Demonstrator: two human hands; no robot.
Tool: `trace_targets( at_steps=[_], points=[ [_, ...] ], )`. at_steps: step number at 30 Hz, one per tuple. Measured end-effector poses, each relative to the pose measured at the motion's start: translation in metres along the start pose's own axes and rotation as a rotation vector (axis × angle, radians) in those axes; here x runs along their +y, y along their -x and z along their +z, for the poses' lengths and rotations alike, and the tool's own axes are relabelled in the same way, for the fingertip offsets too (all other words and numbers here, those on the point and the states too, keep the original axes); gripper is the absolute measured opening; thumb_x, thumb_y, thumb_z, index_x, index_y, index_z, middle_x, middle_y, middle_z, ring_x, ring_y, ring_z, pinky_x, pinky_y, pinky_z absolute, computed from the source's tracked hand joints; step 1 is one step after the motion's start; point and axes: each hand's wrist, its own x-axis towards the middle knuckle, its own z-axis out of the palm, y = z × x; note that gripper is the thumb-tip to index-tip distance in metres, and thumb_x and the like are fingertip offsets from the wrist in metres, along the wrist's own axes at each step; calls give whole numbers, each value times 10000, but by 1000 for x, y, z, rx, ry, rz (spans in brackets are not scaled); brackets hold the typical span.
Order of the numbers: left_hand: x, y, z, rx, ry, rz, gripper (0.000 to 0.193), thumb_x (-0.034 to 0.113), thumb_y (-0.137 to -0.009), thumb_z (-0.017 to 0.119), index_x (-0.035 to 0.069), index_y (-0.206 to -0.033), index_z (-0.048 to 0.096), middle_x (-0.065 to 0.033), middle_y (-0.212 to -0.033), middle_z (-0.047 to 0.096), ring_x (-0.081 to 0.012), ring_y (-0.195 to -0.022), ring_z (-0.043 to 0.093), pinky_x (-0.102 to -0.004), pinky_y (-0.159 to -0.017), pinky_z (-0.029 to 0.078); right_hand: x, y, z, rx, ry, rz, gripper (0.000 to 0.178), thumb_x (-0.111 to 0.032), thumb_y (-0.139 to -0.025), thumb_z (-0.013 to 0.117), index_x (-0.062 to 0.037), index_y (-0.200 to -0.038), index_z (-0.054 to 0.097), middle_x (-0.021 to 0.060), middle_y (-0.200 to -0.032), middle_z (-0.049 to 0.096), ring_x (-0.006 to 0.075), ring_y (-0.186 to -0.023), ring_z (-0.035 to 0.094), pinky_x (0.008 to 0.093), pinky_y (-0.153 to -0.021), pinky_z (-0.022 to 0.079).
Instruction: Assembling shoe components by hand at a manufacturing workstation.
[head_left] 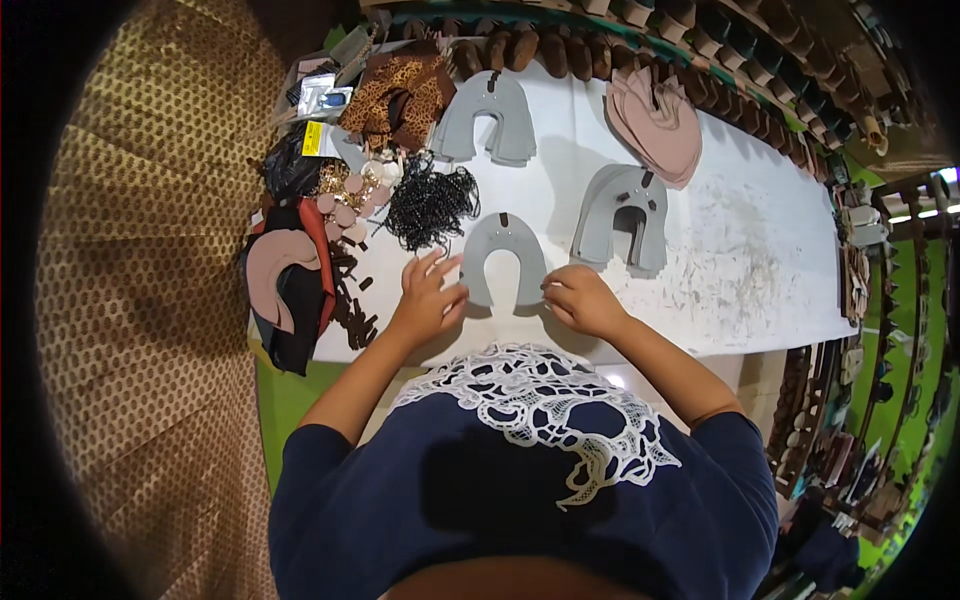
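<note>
A grey U-shaped shoe upper piece (503,240) lies flat on the white table, a small dark tab at the top of its curve and its two ends toward me. My left hand (428,300) is open beside its left leg, fingers spread and resting at the table, the fingertips close to the edge. With bent fingers, my right hand (586,302) pinches the tip of its right leg. To the right sits a stack of like grey uppers (600,205), the top one bearing dark patches. Another grey stack (487,105) lies farther back.
Left of the piece is a tangle of black cords (428,200), with pink discs (345,214) and dark brown strips (352,310) around it. Pink uppers (655,125) are piled at the back right. Leopard-print material (398,95) lies back left. Shoes (550,52) line the far edge.
</note>
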Motion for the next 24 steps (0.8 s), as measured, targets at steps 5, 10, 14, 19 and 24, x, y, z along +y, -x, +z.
trace_targets(
  at_steps=[5,10,14,19,24],
  points=[
    [17,21,12,-164,-29,-29,232,335,-762,628,175,-930,626,-77,-1330,438,-310,-1289,303,-544,-1043,157,-9,19,10,-127,6,15,190,-165,-764,625,-33,-901,617,110,-1009,591,295,-973,548,400,-859,426],
    [34,-16,48,-82,-78,-161,560,331,-834,545,52,-1306,427,-126,-1409,351,-296,-1333,257,-513,-1073,150,0,-7,52,20,90,126,413,-274,-823,582,-40,-1161,536,147,-1209,512,321,-1138,476,433,-984,359],
    [29,-33,84,-48,-230,-139,617,319,-848,523,11,-1354,351,-140,-1433,319,-276,-1345,254,-486,-1085,161,5,-21,75,-9,253,251,598,-404,-879,475,-20,-1328,376,165,-1390,370,316,-1301,327,490,-1064,234],
    [25,-23,92,-25,-208,-204,629,340,-850,521,12,-1358,350,-142,-1435,319,-259,-1343,272,-475,-1088,172,2,-15,86,37,312,337,633,-439,-883,462,-32,-1357,360,162,-1420,336,335,-1320,298,514,-1063,211],
    [26,-7,83,-50,-179,-270,666,386,-848,528,10,-1364,337,-145,-1438,312,-265,-1341,274,-473,-1088,177,-7,-3,92,25,351,399,678,-482,-879,450,-33,-1373,332,155,-1441,302,305,-1343,260,484,-1087,174]
  ],
)
